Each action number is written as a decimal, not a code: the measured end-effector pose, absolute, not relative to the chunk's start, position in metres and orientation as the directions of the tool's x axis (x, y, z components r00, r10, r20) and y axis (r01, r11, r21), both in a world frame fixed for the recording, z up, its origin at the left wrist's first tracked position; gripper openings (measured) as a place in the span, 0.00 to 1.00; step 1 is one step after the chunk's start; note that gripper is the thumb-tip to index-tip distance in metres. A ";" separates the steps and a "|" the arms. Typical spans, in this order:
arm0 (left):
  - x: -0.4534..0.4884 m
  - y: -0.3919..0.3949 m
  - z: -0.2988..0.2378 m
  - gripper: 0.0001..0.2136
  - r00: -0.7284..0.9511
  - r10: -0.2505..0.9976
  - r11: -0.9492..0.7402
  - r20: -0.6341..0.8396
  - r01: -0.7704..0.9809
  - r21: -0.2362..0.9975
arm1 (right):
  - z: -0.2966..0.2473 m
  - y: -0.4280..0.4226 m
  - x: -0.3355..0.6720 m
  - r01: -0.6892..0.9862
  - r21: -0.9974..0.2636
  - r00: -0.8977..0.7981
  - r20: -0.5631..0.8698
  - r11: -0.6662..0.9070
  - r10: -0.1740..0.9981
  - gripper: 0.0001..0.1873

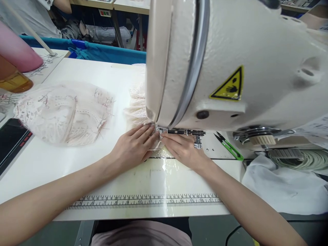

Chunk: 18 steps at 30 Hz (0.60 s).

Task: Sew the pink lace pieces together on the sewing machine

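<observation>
Pale gathered lace fabric point(137, 111) lies on the machine bed and runs under the head of a white sewing machine point(222, 61). My left hand point(134, 143) rests palm down on its near edge, fingers stretched toward the metal presser foot point(164, 130). On the other side of the foot, my right hand point(183, 148) has its fingers drawn together at the lace edge. The foot's attachment point(189, 132) partly covers these fingers, and the needle is hidden behind the machine head.
Another lace piece point(64, 116) with loose threads lies left, near a black device point(12, 143) and a pink thread cone point(23, 48). Green thread snips point(229, 147) and white cloth point(282, 184) are at right. A ruler strip point(148, 201) lines the front edge. A person's arm point(63, 5) shows behind.
</observation>
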<state>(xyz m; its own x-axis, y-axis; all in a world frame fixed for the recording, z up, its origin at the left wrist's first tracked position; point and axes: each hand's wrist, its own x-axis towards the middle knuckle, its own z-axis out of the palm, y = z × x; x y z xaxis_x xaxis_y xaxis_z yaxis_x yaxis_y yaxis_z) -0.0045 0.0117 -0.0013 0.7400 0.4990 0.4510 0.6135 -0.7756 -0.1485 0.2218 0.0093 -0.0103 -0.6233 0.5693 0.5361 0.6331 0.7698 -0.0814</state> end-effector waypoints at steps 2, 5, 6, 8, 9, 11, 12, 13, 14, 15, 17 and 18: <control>-0.005 0.012 -0.002 0.16 0.744 0.502 -0.776 0.440 0.612 -0.149 | -0.009 0.010 0.223 0.643 -0.109 -0.616 0.515 0.758 0.597 0.11; -0.005 0.012 -0.002 0.16 0.752 0.505 -0.775 0.424 0.611 -0.159 | -0.003 0.009 0.224 0.674 -0.102 -0.604 0.494 0.731 0.626 0.10; -0.005 0.012 -0.002 0.16 0.753 0.505 -0.776 0.421 0.610 -0.161 | 0.000 0.009 0.224 0.689 -0.090 -0.597 0.492 0.719 0.634 0.10; -0.005 0.012 -0.002 0.17 0.756 0.507 -0.778 0.414 0.608 -0.156 | 0.004 0.009 0.224 0.710 -0.065 -0.590 0.488 0.701 0.643 0.09; -0.005 0.012 -0.002 0.17 0.755 0.510 -0.779 0.411 0.609 -0.152 | 0.006 0.009 0.223 0.720 -0.059 -0.585 0.486 0.692 0.650 0.09; -0.005 0.012 -0.002 0.17 0.752 0.515 -0.776 0.412 0.613 -0.148 | 0.007 0.010 0.223 0.728 -0.068 -0.575 0.481 0.682 0.662 0.09; -0.005 0.012 -0.002 0.17 0.751 0.514 -0.775 0.416 0.614 -0.151 | 0.006 0.011 0.223 0.730 -0.085 -0.568 0.476 0.678 0.671 0.09; -0.005 0.013 -0.001 0.16 0.751 0.506 -0.775 0.423 0.612 -0.159 | 0.004 0.011 0.223 0.730 -0.108 -0.560 0.471 0.675 0.681 0.09; -0.005 0.012 -0.001 0.16 0.755 0.490 -0.779 0.435 0.604 -0.170 | 0.003 0.012 0.223 0.728 -0.132 -0.552 0.469 0.672 0.690 0.10; -0.005 0.012 -0.001 0.15 0.764 0.465 -0.789 0.447 0.586 -0.182 | 0.001 0.013 0.224 0.721 -0.152 -0.549 0.469 0.675 0.692 0.10; -0.006 0.012 -0.002 0.14 0.784 0.402 -0.818 0.473 0.540 -0.199 | -0.003 0.013 0.226 0.707 -0.170 -0.557 0.464 0.687 0.689 0.11; -0.007 0.011 -0.002 0.14 0.790 0.379 -0.831 0.481 0.520 -0.199 | -0.004 0.013 0.227 0.698 -0.165 -0.572 0.459 0.697 0.680 0.11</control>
